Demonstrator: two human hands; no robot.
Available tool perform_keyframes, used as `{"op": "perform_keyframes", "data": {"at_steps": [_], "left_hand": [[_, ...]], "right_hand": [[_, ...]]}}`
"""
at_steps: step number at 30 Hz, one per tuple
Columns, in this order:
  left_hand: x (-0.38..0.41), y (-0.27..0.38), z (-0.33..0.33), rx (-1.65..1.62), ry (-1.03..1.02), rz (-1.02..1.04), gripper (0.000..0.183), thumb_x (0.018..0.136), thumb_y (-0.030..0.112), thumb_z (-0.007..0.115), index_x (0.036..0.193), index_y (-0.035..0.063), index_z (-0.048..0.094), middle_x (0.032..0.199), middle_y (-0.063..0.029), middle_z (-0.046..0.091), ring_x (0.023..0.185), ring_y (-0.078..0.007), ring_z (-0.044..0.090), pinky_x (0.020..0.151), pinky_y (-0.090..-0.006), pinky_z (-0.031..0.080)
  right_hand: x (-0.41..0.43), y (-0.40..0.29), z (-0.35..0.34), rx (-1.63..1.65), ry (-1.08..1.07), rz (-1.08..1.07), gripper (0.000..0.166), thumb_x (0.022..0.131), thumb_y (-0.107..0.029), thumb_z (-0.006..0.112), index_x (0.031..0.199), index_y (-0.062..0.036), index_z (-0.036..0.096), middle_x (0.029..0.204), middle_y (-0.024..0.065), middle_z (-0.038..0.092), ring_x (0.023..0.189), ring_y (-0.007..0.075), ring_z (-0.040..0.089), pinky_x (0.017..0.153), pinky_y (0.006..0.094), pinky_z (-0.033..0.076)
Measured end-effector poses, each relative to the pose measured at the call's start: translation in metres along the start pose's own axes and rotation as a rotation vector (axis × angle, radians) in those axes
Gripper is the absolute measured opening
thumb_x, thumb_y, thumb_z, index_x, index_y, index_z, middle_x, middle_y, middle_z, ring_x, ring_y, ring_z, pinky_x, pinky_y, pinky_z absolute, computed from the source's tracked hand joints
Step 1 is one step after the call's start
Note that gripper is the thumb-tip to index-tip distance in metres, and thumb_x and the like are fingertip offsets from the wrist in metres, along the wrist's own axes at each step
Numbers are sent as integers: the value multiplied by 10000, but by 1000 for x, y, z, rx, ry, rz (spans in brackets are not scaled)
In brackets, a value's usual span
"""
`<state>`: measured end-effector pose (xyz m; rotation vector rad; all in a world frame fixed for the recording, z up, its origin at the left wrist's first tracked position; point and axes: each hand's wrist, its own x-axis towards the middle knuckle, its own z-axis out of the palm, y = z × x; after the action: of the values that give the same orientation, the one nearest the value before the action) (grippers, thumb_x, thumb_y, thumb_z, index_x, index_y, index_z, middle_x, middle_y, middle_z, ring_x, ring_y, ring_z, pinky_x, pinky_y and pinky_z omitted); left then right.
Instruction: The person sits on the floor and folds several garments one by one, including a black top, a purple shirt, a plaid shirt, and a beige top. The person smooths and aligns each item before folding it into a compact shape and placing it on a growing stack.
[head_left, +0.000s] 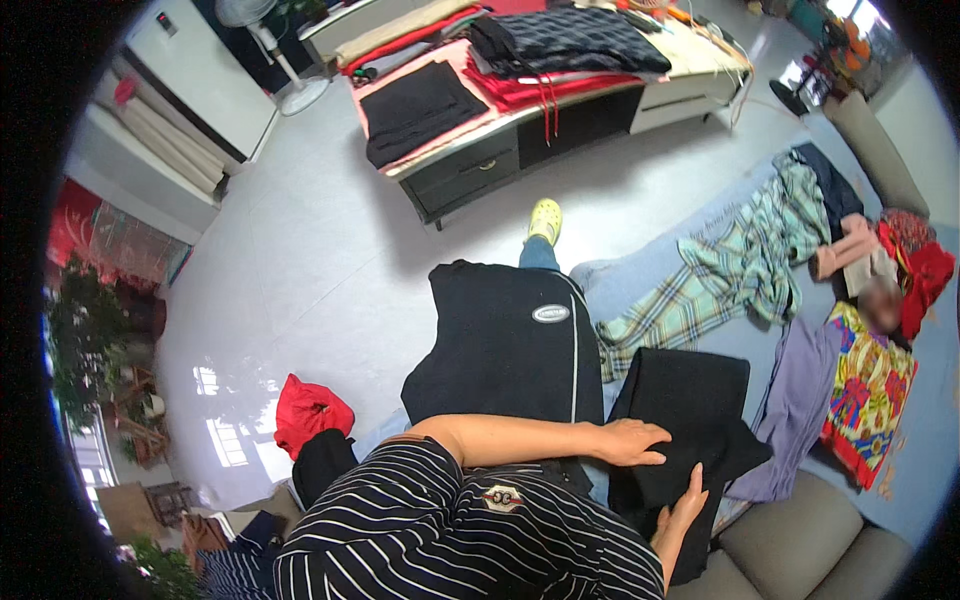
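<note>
A folded black cloth garment (686, 390) lies to my right, on the sofa's blue cover. My left hand (634, 441) reaches across my body and rests palm down on it, fingers a little spread. Lower down, my right hand (682, 502) touches the same garment near its side, thumb and fingers apart. One corner of the cloth sticks out to the right. Over my lap is spread another black garment (502, 337) with a white stripe along one side and an oval badge. My left forearm passes over its near edge.
Right on the blue sofa cover (757, 360) are a green plaid garment (735, 255), purple trousers (799, 405) and a colourful patterned cloth (870, 397). Ahead, a low cabinet (457, 169) bears folded clothes. Red cloth (311, 412) lies left. A standing fan (300, 94) is farther off.
</note>
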<state>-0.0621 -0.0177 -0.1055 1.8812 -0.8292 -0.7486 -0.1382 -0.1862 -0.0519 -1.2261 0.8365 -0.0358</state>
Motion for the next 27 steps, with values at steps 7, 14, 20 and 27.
{"op": "perform_keyframes", "data": {"at_steps": [7, 14, 20, 27], "left_hand": [[17, -21, -14, -346, -76, -171, 700, 922, 568, 357, 1368, 29, 335, 1367, -204, 405, 1244, -363, 400, 1022, -411, 315], [11, -10, -7, -340, -266, 99, 743, 936, 573, 299, 1413, 7, 237, 1429, -216, 308, 1320, -340, 302, 1075, -381, 250], [4, 61, -16, -511, -539, 326, 665, 960, 511, 307, 1404, 18, 264, 1420, -204, 325, 1313, -310, 321, 1069, -377, 271], [-7, 125, -88, -485, 176, 464, 614, 923, 343, 500, 1396, 23, 274, 1409, -157, 321, 1264, -275, 377, 1043, -364, 324]], "right_hand": [[35, -11, 17, 15, -22, 34, 587, 865, -293, 621, 1255, 94, 413, 1153, 212, 542, 944, 310, 601, 744, 399, 540], [39, -12, -44, -97, -18, -169, 493, 910, -284, 554, 1277, 20, 427, 1162, 173, 551, 932, 284, 602, 767, 375, 526], [-69, -197, -68, -448, 225, -504, 417, 869, -342, 582, 992, 56, 599, 919, 122, 623, 754, 205, 610, 661, 339, 513], [-103, -361, -47, -928, 197, -1139, 331, 839, -244, 596, 1020, 34, 595, 948, 118, 621, 803, 212, 612, 694, 332, 506]]}}
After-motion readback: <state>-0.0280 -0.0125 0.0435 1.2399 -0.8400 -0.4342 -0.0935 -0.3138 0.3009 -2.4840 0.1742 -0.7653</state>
